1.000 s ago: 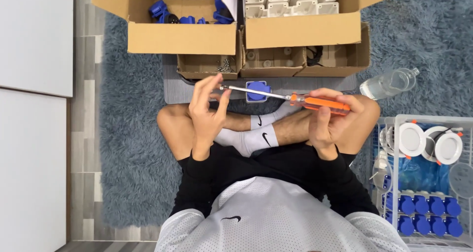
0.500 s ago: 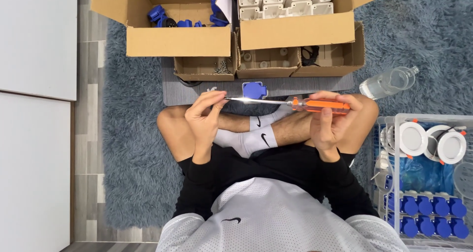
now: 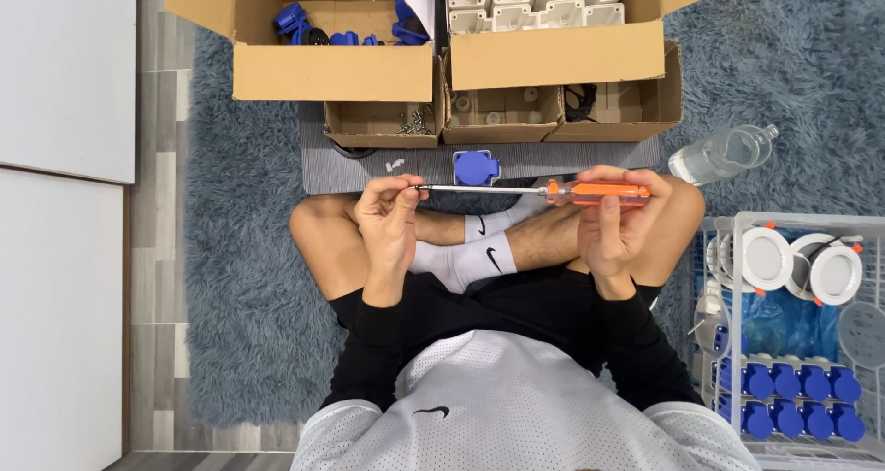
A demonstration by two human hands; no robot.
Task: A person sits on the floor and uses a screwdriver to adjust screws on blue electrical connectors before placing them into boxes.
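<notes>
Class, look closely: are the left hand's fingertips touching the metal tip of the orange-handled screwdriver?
Touching. The head view shows the left hand pinching the tip of the screwdriver, no gap visible.

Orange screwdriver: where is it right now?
Head view: the orange screwdriver lies level above the crossed legs, handle in the right hand, tip at the left hand fingers, just below the blue socket.
</notes>
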